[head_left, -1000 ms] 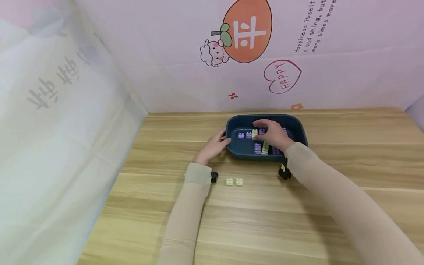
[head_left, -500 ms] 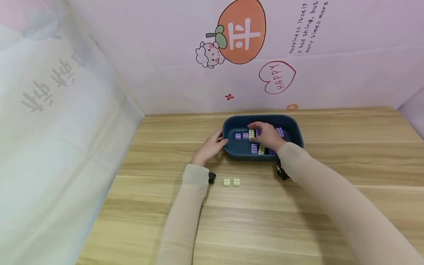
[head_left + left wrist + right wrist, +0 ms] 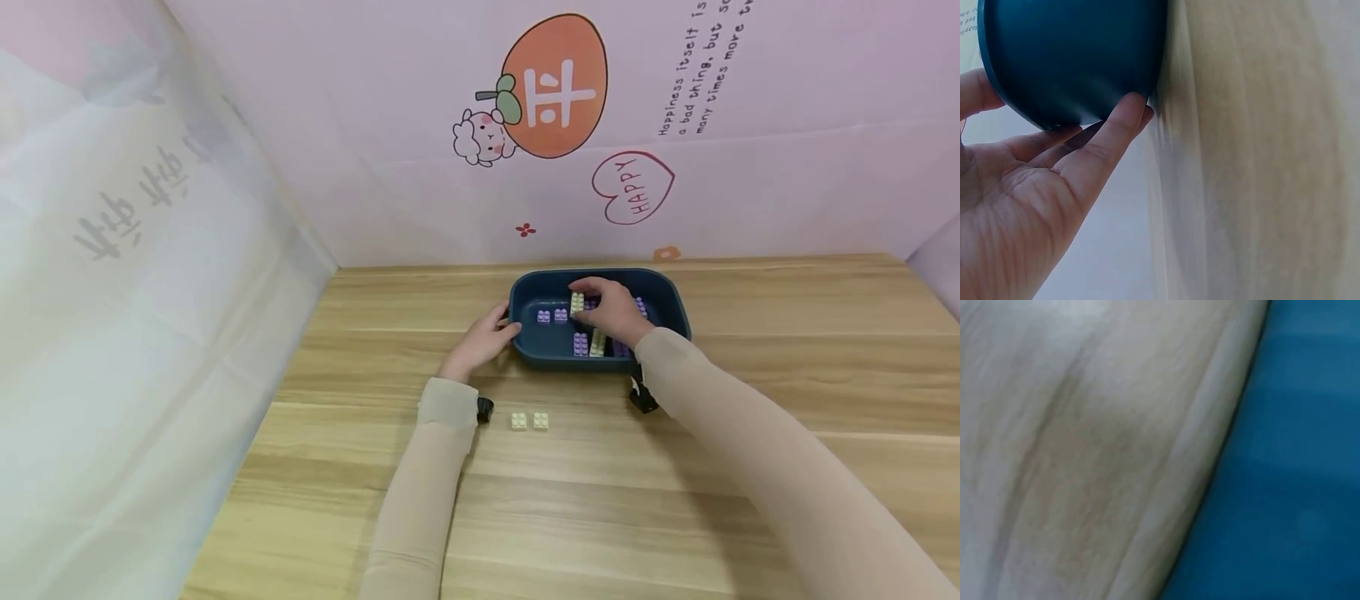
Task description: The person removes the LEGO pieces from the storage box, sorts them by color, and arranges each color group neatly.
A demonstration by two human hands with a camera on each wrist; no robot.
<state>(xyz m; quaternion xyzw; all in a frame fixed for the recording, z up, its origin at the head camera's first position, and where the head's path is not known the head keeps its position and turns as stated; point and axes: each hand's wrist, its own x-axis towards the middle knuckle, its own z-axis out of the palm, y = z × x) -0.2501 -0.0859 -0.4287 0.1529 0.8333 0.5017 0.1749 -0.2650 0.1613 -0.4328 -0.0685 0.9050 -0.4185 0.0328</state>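
A dark blue tray (image 3: 547, 361) stands on the wooden table and holds several purple and pale yellow toy bricks. My right hand (image 3: 617, 312) reaches into it, thumb and forefinger pinching a pale yellow toy brick (image 3: 577, 303) by its two ends. Left of that brick sit two small purple bricks (image 3: 552, 316). A longer purple brick (image 3: 581, 344) and another yellow brick (image 3: 597, 343) lie nearer the front wall. My left hand (image 3: 480, 340) rests against the tray's left end, its straight fingers (image 3: 1107, 134) touching the outer wall. The right wrist view shows only table and blue tray wall.
Two small pale yellow bricks (image 3: 529, 421) lie on the table (image 3: 570, 517) in front of the tray. A printed pink wall sheet (image 3: 420, 200) rises behind the tray, and a pale sheet (image 3: 150, 350) hangs along the left side.
The yellow brick under my right fingers has risen slightly from its row beside the small purple bricks. My left hand stays at the tray's end. The head view has shifted a little.
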